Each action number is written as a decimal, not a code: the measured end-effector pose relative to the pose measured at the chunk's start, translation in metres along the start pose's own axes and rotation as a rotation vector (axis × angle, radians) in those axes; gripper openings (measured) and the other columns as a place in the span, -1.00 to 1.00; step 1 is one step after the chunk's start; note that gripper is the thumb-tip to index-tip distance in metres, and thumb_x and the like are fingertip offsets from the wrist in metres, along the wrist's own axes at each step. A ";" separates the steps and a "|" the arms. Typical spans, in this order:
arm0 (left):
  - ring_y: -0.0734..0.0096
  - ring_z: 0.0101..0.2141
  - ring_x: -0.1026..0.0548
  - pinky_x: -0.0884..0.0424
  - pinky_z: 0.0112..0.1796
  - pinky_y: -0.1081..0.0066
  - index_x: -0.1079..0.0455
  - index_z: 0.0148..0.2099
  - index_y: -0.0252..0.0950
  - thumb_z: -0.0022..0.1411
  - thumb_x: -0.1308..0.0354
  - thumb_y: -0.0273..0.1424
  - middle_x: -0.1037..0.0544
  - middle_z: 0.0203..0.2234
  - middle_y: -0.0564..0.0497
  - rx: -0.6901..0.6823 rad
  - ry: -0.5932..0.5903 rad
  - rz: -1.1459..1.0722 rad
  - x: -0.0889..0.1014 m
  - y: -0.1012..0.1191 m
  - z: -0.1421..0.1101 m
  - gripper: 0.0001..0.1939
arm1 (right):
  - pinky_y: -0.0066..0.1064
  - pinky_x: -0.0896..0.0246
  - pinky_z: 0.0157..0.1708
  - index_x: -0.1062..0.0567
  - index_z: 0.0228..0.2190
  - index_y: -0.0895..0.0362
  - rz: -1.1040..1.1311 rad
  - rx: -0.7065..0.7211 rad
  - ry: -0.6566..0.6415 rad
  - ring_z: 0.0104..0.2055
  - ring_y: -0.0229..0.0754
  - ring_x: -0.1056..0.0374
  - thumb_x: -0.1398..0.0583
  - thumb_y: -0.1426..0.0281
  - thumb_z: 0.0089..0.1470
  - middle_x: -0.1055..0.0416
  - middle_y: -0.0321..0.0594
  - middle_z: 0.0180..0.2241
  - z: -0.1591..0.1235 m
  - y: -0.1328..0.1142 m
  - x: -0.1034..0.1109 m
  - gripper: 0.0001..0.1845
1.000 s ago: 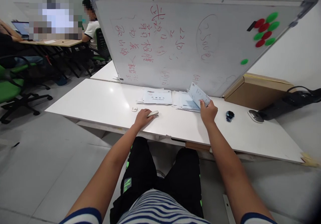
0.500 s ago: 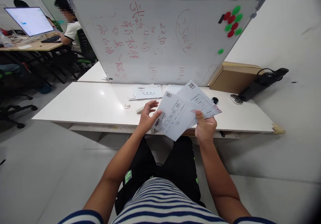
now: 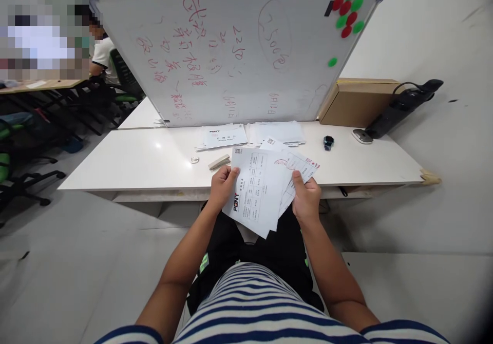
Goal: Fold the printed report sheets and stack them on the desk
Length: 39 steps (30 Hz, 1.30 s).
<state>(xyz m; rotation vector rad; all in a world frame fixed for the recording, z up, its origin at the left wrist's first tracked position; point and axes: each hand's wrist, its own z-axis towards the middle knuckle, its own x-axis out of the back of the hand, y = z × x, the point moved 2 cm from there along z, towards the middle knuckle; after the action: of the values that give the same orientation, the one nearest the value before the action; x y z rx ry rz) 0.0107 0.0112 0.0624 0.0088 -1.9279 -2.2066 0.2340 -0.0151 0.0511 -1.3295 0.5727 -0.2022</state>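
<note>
Several printed sheets of paper (image 3: 254, 190) are fanned out above my lap, just in front of the table edge. My left hand (image 3: 223, 185) pinches the front sheet by its left side, thumb on top. At the right, my right hand (image 3: 307, 195) grips the rear sheets (image 3: 304, 167), which bear red stamps. Beyond my left hand a beige stapler (image 3: 219, 162) lies on the table. Two stacks of papers rest farther back: one with a PONY heading (image 3: 225, 136), the other mostly blank (image 3: 277, 132).
A whiteboard (image 3: 215, 51) with red writing and magnets leans at the back of the white table (image 3: 115, 159). A small white ring-like item (image 3: 194, 159) lies left. To the right are a watch (image 3: 328, 142), mouse (image 3: 362, 136), black bottle (image 3: 404, 108) and cardboard box (image 3: 356, 102). A person (image 3: 103, 56) sits far left.
My right hand has brought sheets from the right stack toward my lap. My left hand has let go of the stapler and taken hold of the front sheet.
</note>
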 end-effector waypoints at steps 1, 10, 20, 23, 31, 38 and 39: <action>0.52 -0.54 -0.28 -0.20 -0.49 0.48 -0.30 -0.46 -0.28 0.16 -0.13 -0.09 -0.37 -0.58 0.09 -0.005 0.000 0.012 0.000 0.000 -0.001 -0.64 | -0.02 -0.20 0.09 -0.52 -0.12 0.19 -0.008 -0.004 -0.007 0.04 0.02 -0.35 -0.27 0.12 -0.03 -0.48 -0.07 -0.07 0.000 0.000 0.001 -0.50; 0.50 -0.54 -0.23 -0.13 -0.52 0.47 -0.19 -0.50 -0.27 0.23 -0.02 -0.06 -0.29 -0.60 0.09 -0.042 0.005 0.120 0.000 -0.001 -0.005 -0.58 | -0.05 -0.19 0.10 -0.54 -0.13 0.14 -0.193 -0.022 -0.124 0.05 0.02 -0.35 -0.25 0.13 0.00 -0.49 -0.11 -0.06 -0.006 -0.008 0.004 -0.54; 0.51 -0.56 -0.25 -0.16 -0.53 0.48 -0.29 -0.50 -0.28 0.15 -0.11 -0.04 -0.34 -0.61 0.09 0.077 0.051 0.023 0.005 -0.015 -0.005 -0.59 | -0.04 -0.33 -0.06 -0.56 -0.21 0.22 -0.330 0.031 0.043 -0.11 0.05 -0.45 -0.30 0.10 -0.10 -0.53 -0.04 -0.18 0.003 -0.014 0.021 -0.50; 0.51 -0.55 -0.30 -0.22 -0.51 0.48 -0.33 -0.46 -0.29 0.11 -0.15 -0.04 -0.39 -0.59 0.08 0.158 0.048 -0.058 0.009 -0.021 -0.005 -0.60 | -0.03 -0.36 -0.09 -0.57 -0.26 0.24 -0.336 0.052 0.090 -0.18 0.04 -0.47 -0.32 0.09 -0.14 -0.55 -0.04 -0.24 0.009 -0.014 0.026 -0.49; 0.55 -0.56 -0.28 -0.22 -0.51 0.51 -0.30 -0.51 -0.31 0.05 -0.21 -0.06 -0.38 -0.60 0.10 0.185 0.011 -0.084 -0.001 -0.026 -0.010 -0.60 | -0.03 -0.36 -0.09 -0.57 -0.29 0.24 -0.365 0.088 0.144 -0.18 0.04 -0.47 -0.31 0.11 -0.12 -0.55 -0.05 -0.26 0.011 -0.008 0.032 -0.53; 0.54 -0.56 -0.22 -0.14 -0.53 0.51 -0.24 -0.53 -0.29 0.10 -0.16 -0.04 -0.30 -0.63 0.12 0.131 -0.066 0.059 -0.014 -0.020 -0.018 -0.58 | -0.04 -0.35 -0.09 -0.57 -0.30 0.23 -0.341 0.106 0.132 -0.17 0.04 -0.46 -0.31 0.13 -0.12 -0.56 -0.07 -0.28 0.008 -0.006 0.038 -0.56; 0.54 -0.56 -0.21 -0.13 -0.53 0.51 -0.23 -0.53 -0.29 0.11 -0.16 -0.05 -0.29 -0.63 0.13 0.123 -0.071 0.081 -0.015 -0.018 -0.019 -0.57 | -0.04 -0.35 -0.09 -0.57 -0.30 0.22 -0.341 0.104 0.132 -0.17 0.05 -0.46 -0.32 0.12 -0.12 -0.56 -0.08 -0.29 0.008 -0.006 0.039 -0.56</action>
<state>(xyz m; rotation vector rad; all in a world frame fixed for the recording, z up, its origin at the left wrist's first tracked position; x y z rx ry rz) 0.0252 -0.0032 0.0401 -0.1274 -2.0608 -2.0599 0.2722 -0.0278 0.0467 -1.3124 0.4363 -0.5951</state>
